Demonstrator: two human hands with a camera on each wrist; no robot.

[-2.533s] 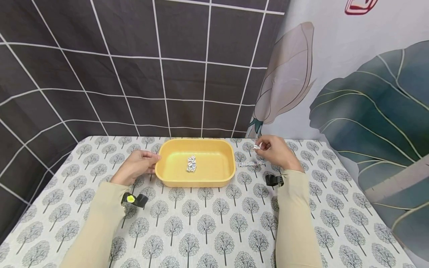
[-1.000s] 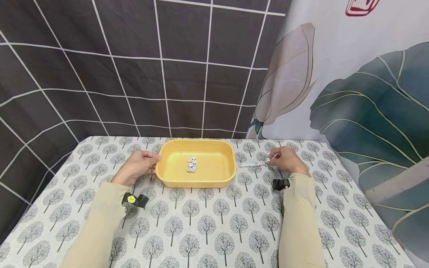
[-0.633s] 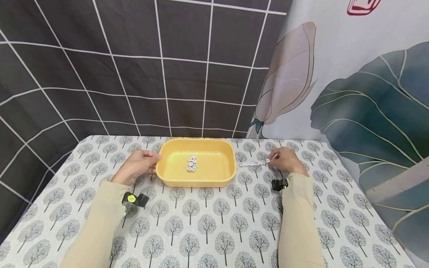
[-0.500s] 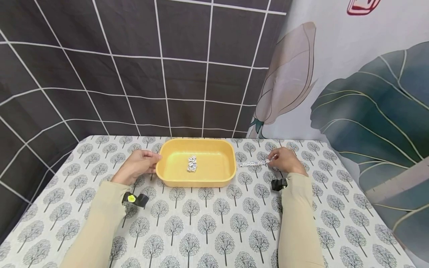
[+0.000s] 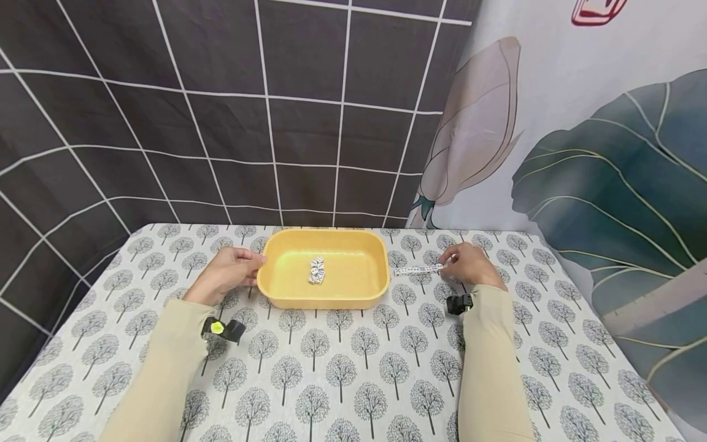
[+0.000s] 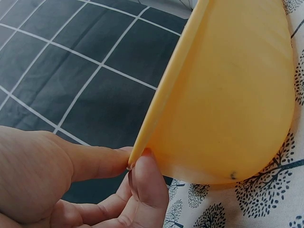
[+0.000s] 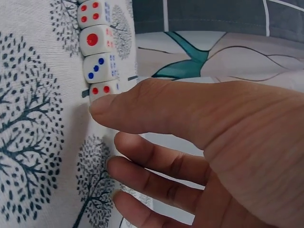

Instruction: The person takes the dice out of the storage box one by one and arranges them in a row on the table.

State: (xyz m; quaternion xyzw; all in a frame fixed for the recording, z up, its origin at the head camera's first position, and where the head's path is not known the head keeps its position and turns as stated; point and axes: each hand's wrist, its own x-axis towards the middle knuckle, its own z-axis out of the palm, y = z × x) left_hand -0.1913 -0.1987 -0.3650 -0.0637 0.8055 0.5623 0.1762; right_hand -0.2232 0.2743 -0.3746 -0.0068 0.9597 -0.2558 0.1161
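Note:
My left hand (image 5: 229,273) pinches the left end of the rim of a yellow plastic basin (image 5: 328,303); the left wrist view shows thumb and finger on either side of the rim. Inside the basin lies a small cluster of white dice (image 5: 316,272). To its right, a straight row of dice (image 5: 415,270) runs across the cloth. At the far end of that row is my right hand (image 5: 468,264). Its thumb lies over the last die (image 7: 100,90), partly hiding it, beside the neighbouring die with blue dots (image 7: 99,68). The other fingers of this hand are bent loosely.
A white tablecloth (image 5: 342,393) printed with grey trees covers the table. Behind it hangs a dark cloth (image 5: 304,135) with white grid lines. A pale curtain (image 5: 552,73) with large leaves and a flower hangs at the right.
My right hand brought a die from above the row to the row's right end, where the hand now stays almost still. My left hand and the basin have not moved.

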